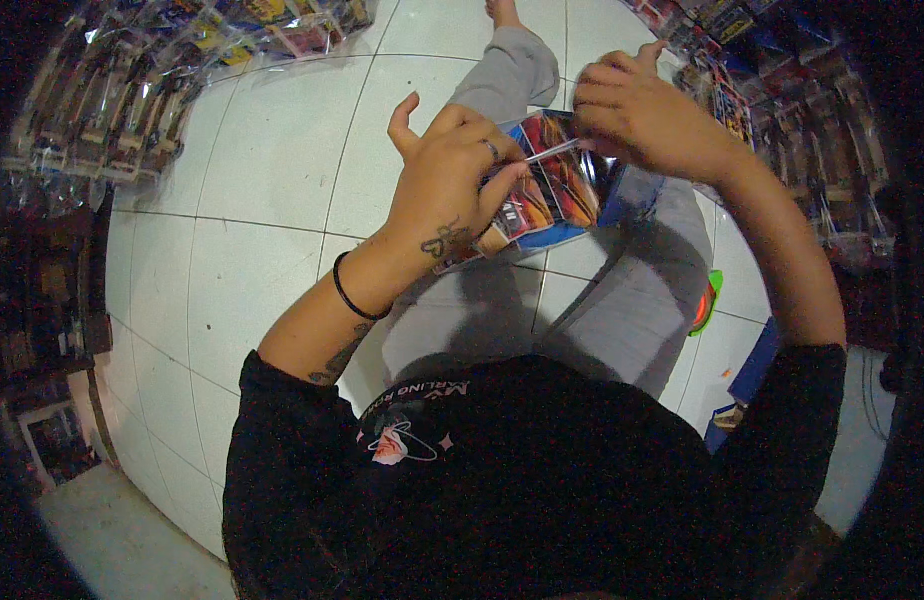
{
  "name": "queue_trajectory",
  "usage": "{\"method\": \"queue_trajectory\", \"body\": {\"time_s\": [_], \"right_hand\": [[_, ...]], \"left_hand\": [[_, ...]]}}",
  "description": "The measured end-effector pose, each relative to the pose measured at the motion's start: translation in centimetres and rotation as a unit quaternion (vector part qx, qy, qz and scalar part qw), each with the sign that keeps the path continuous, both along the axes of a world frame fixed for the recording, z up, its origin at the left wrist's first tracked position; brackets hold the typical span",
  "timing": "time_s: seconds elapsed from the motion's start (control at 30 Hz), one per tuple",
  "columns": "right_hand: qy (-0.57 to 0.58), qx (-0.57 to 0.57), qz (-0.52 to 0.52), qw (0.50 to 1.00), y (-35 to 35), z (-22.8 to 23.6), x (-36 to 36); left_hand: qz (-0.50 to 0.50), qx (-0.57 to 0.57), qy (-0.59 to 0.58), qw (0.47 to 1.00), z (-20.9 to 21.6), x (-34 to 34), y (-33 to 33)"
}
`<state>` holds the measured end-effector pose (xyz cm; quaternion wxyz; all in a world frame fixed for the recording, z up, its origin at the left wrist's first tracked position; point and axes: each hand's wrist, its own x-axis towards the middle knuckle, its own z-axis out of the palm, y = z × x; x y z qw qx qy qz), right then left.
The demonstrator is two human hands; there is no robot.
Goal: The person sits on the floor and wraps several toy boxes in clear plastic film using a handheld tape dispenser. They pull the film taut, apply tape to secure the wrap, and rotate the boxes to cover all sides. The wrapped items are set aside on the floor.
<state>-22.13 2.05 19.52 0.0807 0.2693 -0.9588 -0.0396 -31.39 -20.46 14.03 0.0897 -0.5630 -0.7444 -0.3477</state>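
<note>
The left hand (444,175) pinches a thin pale strip (554,151) between thumb and fingers above the colourful package (572,190) between grey-trousered legs (632,310), while the right hand (647,115) curls at its other end, grip hidden.

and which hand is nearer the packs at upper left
Left. The left hand is to the right of the packs, apart from them; the right hand is farther right, past the left.

White tiled floor (262,160) under me, wrapped packs (272,40) around 10 o'clock, green-and-orange thing (715,295) at my 3.
</note>
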Motion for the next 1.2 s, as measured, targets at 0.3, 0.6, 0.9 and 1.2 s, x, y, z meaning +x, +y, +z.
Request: {"method": "queue_trajectory", "body": {"time_s": [0.3,0.6,0.9,1.2], "right_hand": [[0.073,-0.056,-0.02,0.996,0.7,2.3,1.2],[0.064,-0.141,-0.012,0.988,-2.6,-1.6,0.0],[0.038,-0.148,-0.013,0.988,-2.6,-1.2,-0.1],[0.028,-0.136,-0.026,0.99,-2.4,-1.1,0.4]], "left_hand": [[0.006,0.031,-0.012,0.999,-0.9,0.4,0.0],[0.034,-0.054,0.015,0.998,0.5,-0.8,-4.6],[0.04,0.026,-0.04,0.998,1.8,-0.8,-3.7],[0.008,-0.026,-0.106,0.994,0.6,-0.1,0.3]]}}
